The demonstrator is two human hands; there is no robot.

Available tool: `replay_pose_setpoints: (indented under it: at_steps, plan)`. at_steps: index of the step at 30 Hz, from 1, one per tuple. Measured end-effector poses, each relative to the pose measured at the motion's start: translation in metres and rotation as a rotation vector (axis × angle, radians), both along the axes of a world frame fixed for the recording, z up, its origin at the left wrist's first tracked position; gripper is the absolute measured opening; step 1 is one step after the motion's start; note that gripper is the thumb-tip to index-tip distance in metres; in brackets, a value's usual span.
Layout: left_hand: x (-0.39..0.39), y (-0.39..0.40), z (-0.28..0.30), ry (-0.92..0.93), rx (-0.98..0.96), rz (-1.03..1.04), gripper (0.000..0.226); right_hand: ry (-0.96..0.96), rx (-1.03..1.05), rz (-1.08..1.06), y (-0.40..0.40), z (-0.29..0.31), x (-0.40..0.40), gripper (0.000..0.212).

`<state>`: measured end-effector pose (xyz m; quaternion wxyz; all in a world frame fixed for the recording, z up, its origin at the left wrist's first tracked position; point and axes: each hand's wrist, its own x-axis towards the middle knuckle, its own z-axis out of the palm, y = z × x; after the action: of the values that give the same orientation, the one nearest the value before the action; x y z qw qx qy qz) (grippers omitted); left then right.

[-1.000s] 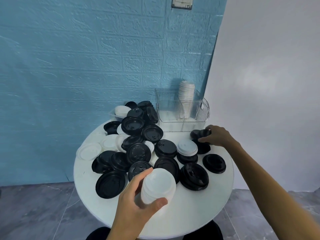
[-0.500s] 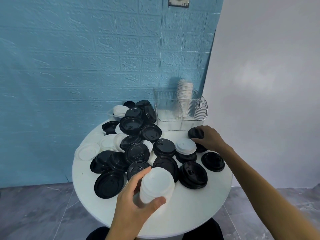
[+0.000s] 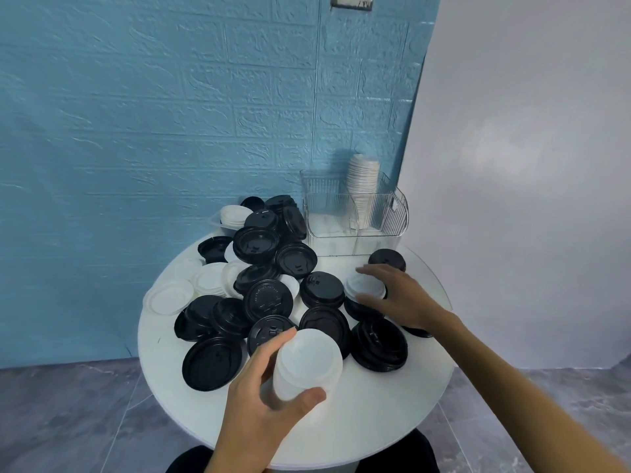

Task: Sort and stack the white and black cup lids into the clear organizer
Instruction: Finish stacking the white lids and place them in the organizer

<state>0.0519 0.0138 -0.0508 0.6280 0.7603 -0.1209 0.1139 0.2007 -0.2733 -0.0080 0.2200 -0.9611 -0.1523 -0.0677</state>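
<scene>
Black lids (image 3: 378,343): glossy plastic. White lid stack (image 3: 307,361): matt, smooth plastic. Organizer (image 3: 355,213): clear ribbed plastic. Table (image 3: 375,414): smooth white.

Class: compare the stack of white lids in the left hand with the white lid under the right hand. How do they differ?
The stack of white plastic lids holds many lids; the single white lid is one. The stack is held above the table; the single lid rests on a black lid. Both are round and white.
</scene>
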Motion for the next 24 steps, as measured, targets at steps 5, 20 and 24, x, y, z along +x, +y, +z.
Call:
replay_pose_setpoints:
  at_steps: [5, 20, 24]
  plan:
    - [-0.001, 0.0, 0.001, 0.018, -0.012, -0.002, 0.086, 0.062, -0.022, 0.002, 0.008, -0.006, 0.004, 0.069]
    - [0.0, -0.001, 0.002, 0.017, 0.017, -0.015, 0.08, -0.094, 0.149, -0.013, 0.024, 0.031, -0.024, 0.05]
    - [0.0, -0.001, 0.0, 0.02, 0.017, -0.002, 0.079, -0.128, 0.38, 0.19, 0.055, 0.058, -0.079, 0.045]
